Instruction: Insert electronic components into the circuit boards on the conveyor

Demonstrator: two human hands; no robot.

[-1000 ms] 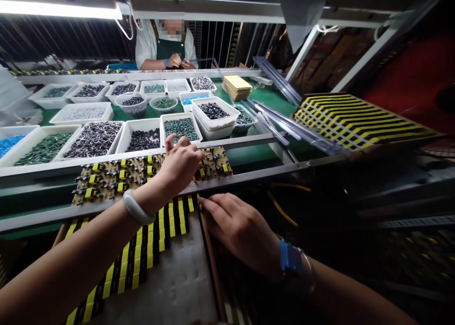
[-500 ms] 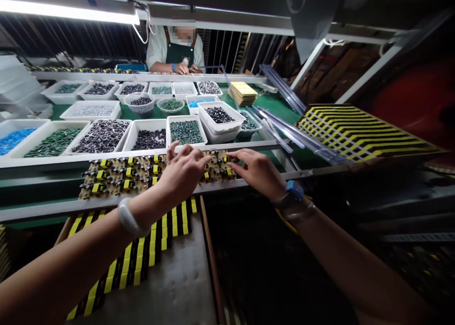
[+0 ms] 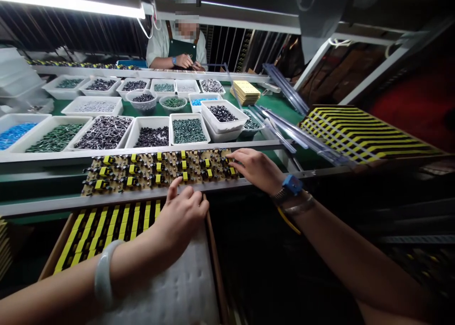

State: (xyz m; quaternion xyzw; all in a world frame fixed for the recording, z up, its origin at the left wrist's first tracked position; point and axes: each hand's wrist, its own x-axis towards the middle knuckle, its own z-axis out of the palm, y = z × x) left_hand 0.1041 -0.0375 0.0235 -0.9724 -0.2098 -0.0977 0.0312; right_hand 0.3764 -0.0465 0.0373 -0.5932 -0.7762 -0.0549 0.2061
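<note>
"Where is the right hand (image 3: 255, 167)?"

"At the right end of the brown circuit board (image 3: 195, 166). Its thumb and first finger are close to each other, by a little yellow part (image 3: 232, 171). I can't tell if they pinch anything."

"And the board?"

"It lies flat behind the metal rail (image 3: 53, 205), in front of the white trays (image 3: 130, 137)."

"What about the left hand (image 3: 187, 211)?"

"It is over the cardboard box (image 3: 215, 258), near the yellow and black pieces (image 3: 103, 225). Its little finger sticks up and the rest bend down. The tips are hidden, so I can't tell if they are together or holding something."

"How do you do this bit well?"

"I think the right fingers should be soft and slow. The parts are packed close, so touch just one and don't bump the ones next to it."

"What if a part leans?"

"Hold its sides and make it straight. Don't push hard, because its legs might bend."

"And the left hand?"

"It should go gently too. The pieces sit in neat rows, and a knock could tip them. Watch the yellow cord (image 3: 288, 220) under the right wrist, so it doesn't catch."
</note>
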